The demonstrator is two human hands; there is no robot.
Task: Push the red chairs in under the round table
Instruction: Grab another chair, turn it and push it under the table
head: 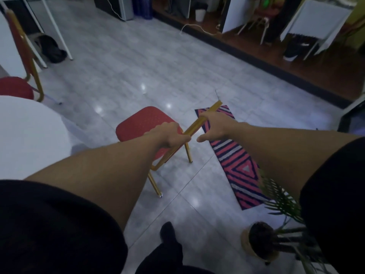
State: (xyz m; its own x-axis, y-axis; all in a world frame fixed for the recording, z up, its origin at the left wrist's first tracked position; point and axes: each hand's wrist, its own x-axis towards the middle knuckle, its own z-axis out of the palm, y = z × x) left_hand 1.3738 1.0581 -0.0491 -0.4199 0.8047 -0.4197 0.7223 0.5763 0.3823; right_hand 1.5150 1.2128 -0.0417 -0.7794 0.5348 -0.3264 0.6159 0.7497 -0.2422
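Observation:
A red chair (144,123) with a gold metal frame stands on the tiled floor in the middle of the view, its backrest top toward me. My left hand (169,133) is closed around the near end of the gold backrest rail. My right hand (214,124) grips the same rail farther along, fingers over it and thumb out. The round white table (25,135) fills the left edge, apart from this chair. A second red chair (15,86) stands beyond the table at the far left, its seat partly hidden by the tabletop.
A pink, navy and white striped rug (239,165) lies right of the chair. A potted palm (262,240) stands at the lower right beside my right arm. White-legged desks, a dark bag and a raised wooden platform line the back. My foot shows at the bottom.

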